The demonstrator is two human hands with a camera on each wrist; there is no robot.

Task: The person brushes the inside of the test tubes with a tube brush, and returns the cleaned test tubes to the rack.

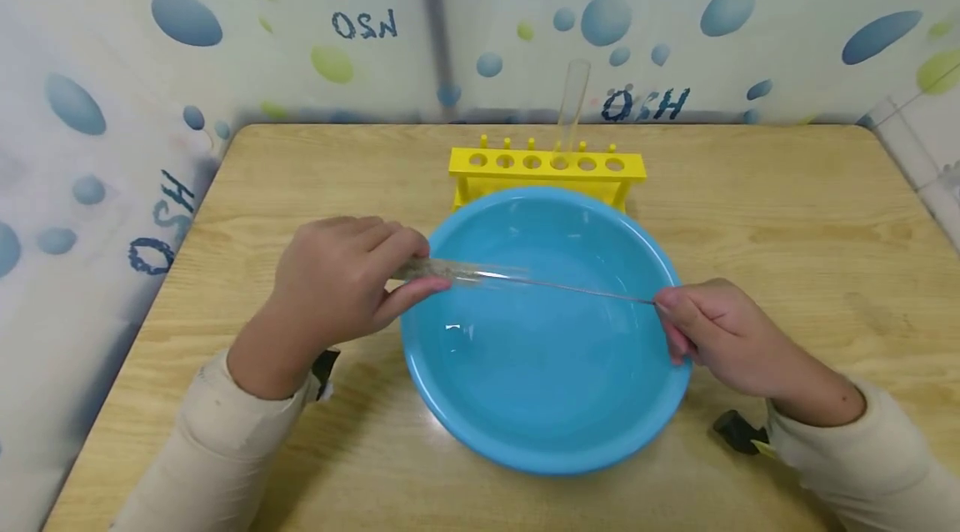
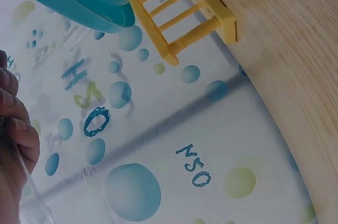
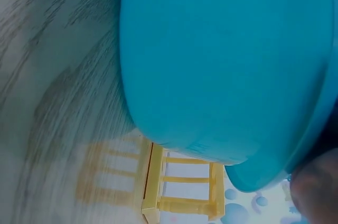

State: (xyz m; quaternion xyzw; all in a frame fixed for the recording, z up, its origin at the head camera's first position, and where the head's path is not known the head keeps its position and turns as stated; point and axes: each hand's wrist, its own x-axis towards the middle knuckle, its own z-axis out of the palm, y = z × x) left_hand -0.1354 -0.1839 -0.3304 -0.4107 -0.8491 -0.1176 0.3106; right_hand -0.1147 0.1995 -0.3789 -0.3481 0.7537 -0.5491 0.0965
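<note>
Blue basin (image 1: 547,399) below us, left hand (image 1: 345,273) curling fingers round a clear tube (image 1: 483,273), right hand (image 1: 712,328) pinching a thin wire (image 1: 585,291) (leading into the tube).

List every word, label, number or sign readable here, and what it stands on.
"OSN": patterned wall covering, left of centre.
"OSH": same covering, right of centre.
"HSO", running down: same covering, left.
Each middle character may be a 2.
Other faint lettering: too blurred to read.

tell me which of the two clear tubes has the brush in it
The tube in the left hand: the brush reaches into it. The other tube, standing at the yellow rack, shows no brush.
</note>
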